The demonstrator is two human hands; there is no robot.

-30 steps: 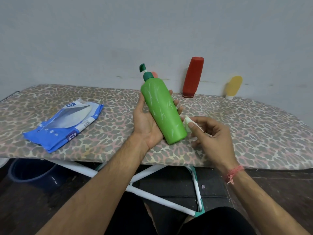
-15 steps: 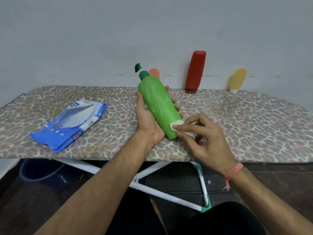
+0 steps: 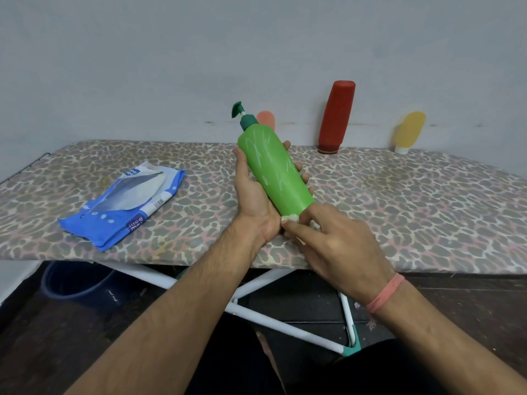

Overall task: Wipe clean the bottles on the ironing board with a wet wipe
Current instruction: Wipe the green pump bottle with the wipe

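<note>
Above the ironing board [image 3: 399, 201], the left hand [image 3: 253, 195] has its grip curled round the green pump bottle [image 3: 275, 169], tilted and unlabelled. The right hand [image 3: 336, 243] pinches a wet wipe [image 3: 291, 218] against the bottle's base. The blue wipes pack [image 3: 125, 203], lettering too blurred to read, lies open at left.
</note>
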